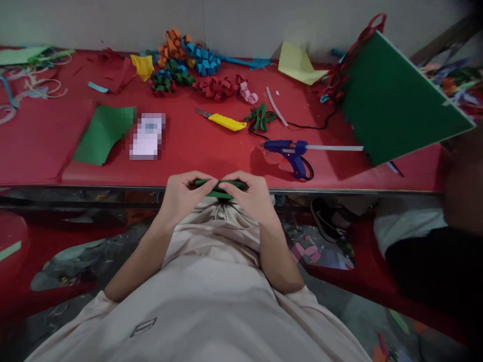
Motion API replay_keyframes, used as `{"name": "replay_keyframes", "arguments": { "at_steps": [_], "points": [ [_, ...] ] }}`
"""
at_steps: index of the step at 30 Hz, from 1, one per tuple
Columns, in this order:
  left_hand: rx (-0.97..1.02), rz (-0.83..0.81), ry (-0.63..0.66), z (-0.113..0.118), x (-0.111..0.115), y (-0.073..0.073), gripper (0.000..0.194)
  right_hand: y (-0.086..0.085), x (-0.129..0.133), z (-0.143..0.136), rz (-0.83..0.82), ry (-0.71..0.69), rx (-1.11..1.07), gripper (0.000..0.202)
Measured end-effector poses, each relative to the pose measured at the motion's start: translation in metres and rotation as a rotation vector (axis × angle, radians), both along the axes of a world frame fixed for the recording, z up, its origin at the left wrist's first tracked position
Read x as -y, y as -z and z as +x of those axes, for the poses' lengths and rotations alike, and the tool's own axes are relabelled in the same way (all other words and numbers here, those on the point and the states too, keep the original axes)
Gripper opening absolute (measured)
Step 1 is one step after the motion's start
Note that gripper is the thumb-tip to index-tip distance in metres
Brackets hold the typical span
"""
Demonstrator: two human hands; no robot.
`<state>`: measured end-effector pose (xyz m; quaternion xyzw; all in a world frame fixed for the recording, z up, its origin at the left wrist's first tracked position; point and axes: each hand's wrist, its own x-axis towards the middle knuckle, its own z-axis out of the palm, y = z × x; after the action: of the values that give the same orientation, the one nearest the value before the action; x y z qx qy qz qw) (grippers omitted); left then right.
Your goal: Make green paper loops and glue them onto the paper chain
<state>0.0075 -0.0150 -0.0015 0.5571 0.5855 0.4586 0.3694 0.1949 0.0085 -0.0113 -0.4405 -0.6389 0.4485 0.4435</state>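
At the table's front edge, my left hand [184,193] and my right hand [252,193] pinch a rolled or folded strip of green paper [222,193] between thumbs and fingers. The hands are side by side, thumb tips close together, and partly cover the strip. Just beyond my right hand lies a blue glue gun [289,151] with a clear glue stick in its back. A yellow utility knife [227,122] with its blade out rests farther back. Beside it is a small pile of curled green paper strips [261,117].
On the red table [181,168] are a green paper sheet [101,136], a blurred phone [148,137] and colourful paper curls [204,60] along the wall. A green board [403,100] leans at right, near another person [433,261]. The glue gun's cord runs backward.
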Motion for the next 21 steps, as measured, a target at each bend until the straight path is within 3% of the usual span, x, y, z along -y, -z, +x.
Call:
{"name": "replay_keyframes", "arguments": {
  "at_steps": [3,8,11,14,16,18,19,21],
  "points": [
    [-0.053,0.013,0.007,0.000,-0.001,-0.004,0.026,-0.001,-0.001,0.001,-0.004,0.018,-0.012,0.021],
    [-0.091,0.031,0.031,-0.009,-0.002,-0.007,0.036,0.004,-0.007,0.009,-0.149,0.079,-0.087,0.023],
    [-0.100,0.080,0.165,-0.020,0.001,-0.002,0.055,0.006,-0.010,0.012,-0.173,0.135,-0.108,0.025],
    [-0.155,0.223,0.345,-0.030,0.004,0.006,0.089,0.003,-0.012,0.013,-0.178,0.164,-0.122,0.027],
    [-0.301,0.332,0.355,-0.032,0.003,0.009,0.076,0.001,-0.011,0.012,-0.177,0.170,-0.126,0.027],
    [-0.387,0.433,0.314,-0.030,0.001,0.008,0.037,0.000,-0.011,0.010,-0.174,0.165,-0.135,0.027],
    [-0.380,0.472,0.290,-0.026,0.001,0.007,0.023,-0.001,-0.010,0.010,-0.169,0.159,-0.141,0.026],
    [-0.303,0.503,0.229,-0.017,0.001,0.003,0.013,-0.001,-0.010,0.009,-0.146,0.151,-0.142,0.025]
  ]
}}
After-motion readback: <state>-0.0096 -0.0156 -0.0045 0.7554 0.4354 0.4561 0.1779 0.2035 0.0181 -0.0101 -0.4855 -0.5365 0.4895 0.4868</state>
